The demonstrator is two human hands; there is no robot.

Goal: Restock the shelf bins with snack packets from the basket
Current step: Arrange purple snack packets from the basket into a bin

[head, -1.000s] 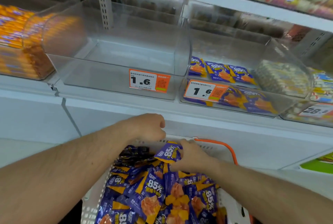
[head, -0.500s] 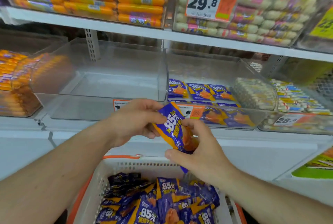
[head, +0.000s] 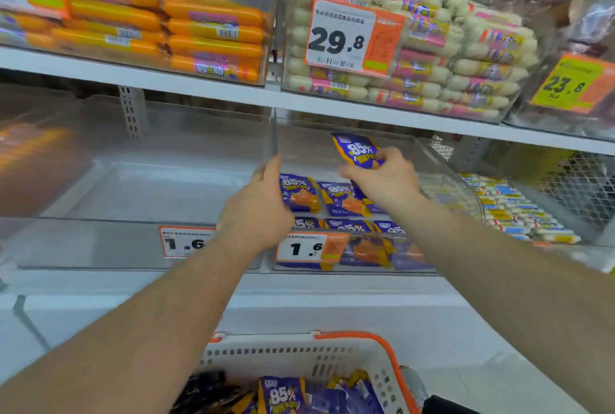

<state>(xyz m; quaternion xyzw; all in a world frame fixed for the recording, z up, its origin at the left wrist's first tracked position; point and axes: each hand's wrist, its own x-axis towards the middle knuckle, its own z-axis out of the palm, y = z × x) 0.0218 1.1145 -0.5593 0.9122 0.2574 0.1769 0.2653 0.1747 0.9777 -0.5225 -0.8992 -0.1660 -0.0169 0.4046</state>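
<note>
Both arms are up at the middle shelf, and the right hand (head: 386,180) has a purple snack packet (head: 357,151) pinched between thumb and fingers, held upright inside the clear shelf bin (head: 446,164) on the right, above the packets already lying there (head: 332,197). Those packets sit in rows on the bin floor, purple and orange, "85%" printed on each. The left hand (head: 258,210) reaches for the divider wall between the two bins, fingers extended along its edge, with nothing clutched in it; whether it presses the wall or only touches it cannot be told. The neighbouring bin (head: 149,187) to the left shows a bare floor. A price tag (head: 301,248) reading 1.6 hangs on the front of the right bin, another (head: 184,242) partly behind the left wrist. Down at the bottom edge sits the white basket (head: 299,358) with its orange handle (head: 386,347), more of the same purple packets (head: 283,393) heaped inside. On the shelf above, orange sausages (head: 199,34) and pale sticks (head: 466,64) fill their bins.
</note>
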